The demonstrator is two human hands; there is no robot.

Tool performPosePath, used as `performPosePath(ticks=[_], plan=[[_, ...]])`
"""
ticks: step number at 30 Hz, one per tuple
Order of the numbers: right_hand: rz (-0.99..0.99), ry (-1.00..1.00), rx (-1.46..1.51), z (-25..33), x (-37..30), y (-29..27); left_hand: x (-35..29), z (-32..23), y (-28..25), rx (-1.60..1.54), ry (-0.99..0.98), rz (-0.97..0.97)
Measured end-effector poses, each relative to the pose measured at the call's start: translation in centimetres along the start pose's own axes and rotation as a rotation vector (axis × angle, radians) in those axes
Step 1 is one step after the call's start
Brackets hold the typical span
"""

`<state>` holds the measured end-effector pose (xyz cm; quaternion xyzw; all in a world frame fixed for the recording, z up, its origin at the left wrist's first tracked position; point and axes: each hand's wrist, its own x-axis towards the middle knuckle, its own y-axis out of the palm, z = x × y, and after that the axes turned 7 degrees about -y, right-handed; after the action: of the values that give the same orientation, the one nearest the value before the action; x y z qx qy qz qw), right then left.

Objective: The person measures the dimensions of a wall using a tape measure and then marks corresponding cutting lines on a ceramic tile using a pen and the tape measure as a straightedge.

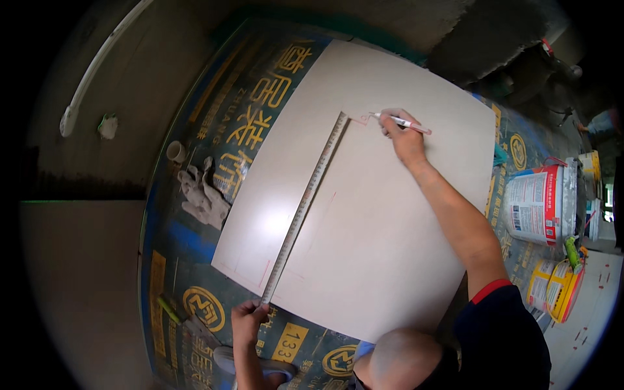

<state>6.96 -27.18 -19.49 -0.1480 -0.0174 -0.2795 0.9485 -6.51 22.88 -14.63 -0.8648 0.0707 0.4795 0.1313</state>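
Observation:
A large off-white tile lies flat before me, with thin red pencil-like lines and small marks drawn on it. A measuring tape runs straight across it, from the near left edge to the upper middle. My left hand is closed on the tape's near end at the tile's edge; whatever lies inside the palm is hidden. My right hand pinches a white and red marker pen. The pen's tip is at the tile's surface, beside red marks just right of the tape's far end.
Dark printed floor covering surrounds the tile. To its left are crumpled work gloves, a white cup and a green-handled trowel. On the right stand a white and red bucket and a yellow bucket. My knee is by the near edge.

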Motion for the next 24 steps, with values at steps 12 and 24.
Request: performPosePath(ticks=[12,24], plan=[[0.469,-0.694,-0.504,7.8,-3.6,4.4,-1.7,1.2,-4.7,0.065,-0.078,0.078],[0.825,-0.808,-0.348,8.4,-12.3,9.8,-3.8,-0.3,-5.1,0.237,-0.128,0.211]])
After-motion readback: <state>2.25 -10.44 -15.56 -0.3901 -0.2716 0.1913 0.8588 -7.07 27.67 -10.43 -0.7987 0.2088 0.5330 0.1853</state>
